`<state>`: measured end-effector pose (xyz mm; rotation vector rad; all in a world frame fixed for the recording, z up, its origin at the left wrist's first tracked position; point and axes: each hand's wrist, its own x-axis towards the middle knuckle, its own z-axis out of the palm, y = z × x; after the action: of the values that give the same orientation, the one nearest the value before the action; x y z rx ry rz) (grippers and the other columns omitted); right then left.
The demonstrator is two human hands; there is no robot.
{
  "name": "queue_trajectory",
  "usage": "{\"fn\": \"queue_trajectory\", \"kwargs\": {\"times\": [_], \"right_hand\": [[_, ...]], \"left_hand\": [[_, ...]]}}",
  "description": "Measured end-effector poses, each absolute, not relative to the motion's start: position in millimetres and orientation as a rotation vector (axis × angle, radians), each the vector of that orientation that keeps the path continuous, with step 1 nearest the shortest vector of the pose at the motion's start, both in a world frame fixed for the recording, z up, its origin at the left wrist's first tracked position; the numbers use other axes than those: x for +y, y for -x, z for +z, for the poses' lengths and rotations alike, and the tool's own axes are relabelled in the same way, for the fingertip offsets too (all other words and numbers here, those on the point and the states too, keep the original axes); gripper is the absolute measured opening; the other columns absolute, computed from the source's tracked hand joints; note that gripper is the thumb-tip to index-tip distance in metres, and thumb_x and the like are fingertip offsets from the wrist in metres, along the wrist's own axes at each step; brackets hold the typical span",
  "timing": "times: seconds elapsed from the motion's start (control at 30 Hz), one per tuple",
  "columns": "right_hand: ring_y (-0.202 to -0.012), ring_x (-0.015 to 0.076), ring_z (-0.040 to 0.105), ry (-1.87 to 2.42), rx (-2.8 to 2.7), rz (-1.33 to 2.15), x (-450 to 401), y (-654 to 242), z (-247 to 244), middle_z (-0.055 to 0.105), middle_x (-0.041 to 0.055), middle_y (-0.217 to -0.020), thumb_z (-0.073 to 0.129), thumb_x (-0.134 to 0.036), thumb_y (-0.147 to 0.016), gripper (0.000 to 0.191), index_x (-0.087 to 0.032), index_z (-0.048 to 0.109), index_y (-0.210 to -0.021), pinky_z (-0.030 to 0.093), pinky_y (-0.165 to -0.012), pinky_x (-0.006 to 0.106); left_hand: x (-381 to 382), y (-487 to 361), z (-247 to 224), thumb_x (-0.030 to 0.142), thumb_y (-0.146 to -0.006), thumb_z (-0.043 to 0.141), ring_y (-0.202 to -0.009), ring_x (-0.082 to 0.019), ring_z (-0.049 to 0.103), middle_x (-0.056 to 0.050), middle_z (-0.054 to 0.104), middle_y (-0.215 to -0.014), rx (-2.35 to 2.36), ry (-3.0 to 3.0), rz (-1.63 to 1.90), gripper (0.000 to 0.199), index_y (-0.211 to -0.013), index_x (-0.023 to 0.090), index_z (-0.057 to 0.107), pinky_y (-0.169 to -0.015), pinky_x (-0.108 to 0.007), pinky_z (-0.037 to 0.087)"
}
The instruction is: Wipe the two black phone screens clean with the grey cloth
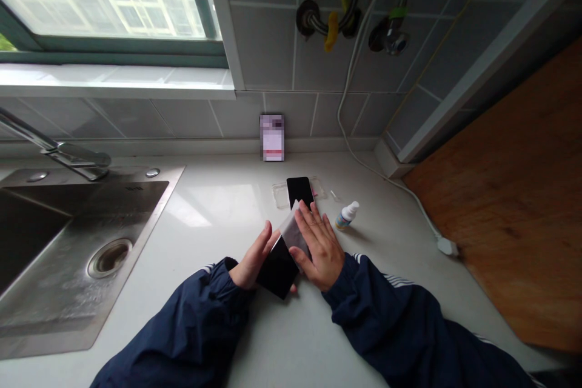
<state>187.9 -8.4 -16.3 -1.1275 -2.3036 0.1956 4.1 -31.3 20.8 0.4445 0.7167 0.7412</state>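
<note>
My left hand (254, 260) cradles a black smartphone (278, 270) from below, thumb raised at its left edge and a fingertip showing at its lower right. The phone lies tilted, its dark glossy face up. My right hand (321, 248) presses a thin grey cloth (291, 230) onto the upper part of that face, fingers laid out over it and thumb at its edge. Just beyond, a second black phone (299, 190) rests on a clear phone case (280, 196). To the right of my right hand stands a small white-capped spray bottle (347, 216).
A phone (271, 138) with a blurred screen leans on the tiled wall. At left is a steel sink (86, 315) with a faucet (77, 156). A white cable (386, 179) runs down to a plug (448, 247) near a wooden board (513, 206). A tiny clear piece (335, 196) lies near the bottle.
</note>
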Motion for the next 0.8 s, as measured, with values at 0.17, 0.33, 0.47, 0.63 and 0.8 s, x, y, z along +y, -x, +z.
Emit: {"fn": "queue_trajectory", "kwargs": {"times": [0.17, 0.33, 0.47, 0.63, 0.8], "right_hand": [[-0.154, 0.0283, 0.011, 1.132, -2.313, 0.187, -8.1, -188.1, -16.5, 0.018, 0.0089, -0.166, 0.031, -0.051, -0.103, 0.067, -0.016, 0.019, -0.159, 0.022, -0.122, 0.053], [-0.154, 0.0284, 0.011, 1.131, -2.313, 0.188, -7.7, -188.2, -17.3, 0.017, 0.0089, -0.166, 0.031, -0.051, -0.103, 0.067, -0.016, 0.019, -0.159, 0.022, -0.122, 0.053], [-0.154, 0.0287, 0.011, 1.123, -2.31, 0.19, -7.5, -188.1, -18.1, 0.017, 0.0087, -0.166, 0.031, -0.051, -0.103, 0.067, -0.016, 0.018, -0.159, 0.022, -0.122, 0.053], [-0.154, 0.0288, 0.012, 1.123, -2.307, 0.19, -8.1, -187.6, -18.2, 0.018, 0.0087, -0.166, 0.031, -0.05, -0.103, 0.067, -0.017, 0.017, -0.159, 0.023, -0.122, 0.054], [-0.154, 0.0286, 0.011, 1.127, -2.306, 0.188, -8.8, -187.7, -18.0, 0.018, 0.0085, -0.166, 0.031, -0.05, -0.103, 0.067, -0.017, 0.017, -0.16, 0.023, -0.122, 0.054]], "left_hand": [[-31.9, -4.0, 19.0, 0.069, -0.092, 0.038, -0.083, -0.027, 0.073, -0.018, 0.069, -0.124, 0.731, -0.435, 0.753, 0.078, -0.157, 0.027, 0.029, -0.064, -0.036, 0.061], [-31.8, -3.9, 20.4, 0.069, -0.092, 0.038, -0.085, -0.027, 0.073, -0.018, 0.068, -0.127, 0.722, -0.447, 0.746, 0.077, -0.157, 0.028, 0.029, -0.065, -0.037, 0.061], [-31.0, -3.6, 21.3, 0.07, -0.092, 0.038, -0.086, -0.028, 0.073, -0.019, 0.067, -0.128, 0.726, -0.465, 0.731, 0.078, -0.157, 0.028, 0.029, -0.065, -0.037, 0.062], [-30.7, -2.7, 20.9, 0.069, -0.092, 0.039, -0.088, -0.027, 0.073, -0.018, 0.067, -0.129, 0.692, -0.449, 0.737, 0.077, -0.157, 0.029, 0.029, -0.069, -0.038, 0.062], [-31.1, -2.4, 20.2, 0.068, -0.093, 0.038, -0.086, -0.027, 0.073, -0.018, 0.068, -0.127, 0.695, -0.451, 0.736, 0.077, -0.157, 0.028, 0.027, -0.068, -0.038, 0.061]]}}
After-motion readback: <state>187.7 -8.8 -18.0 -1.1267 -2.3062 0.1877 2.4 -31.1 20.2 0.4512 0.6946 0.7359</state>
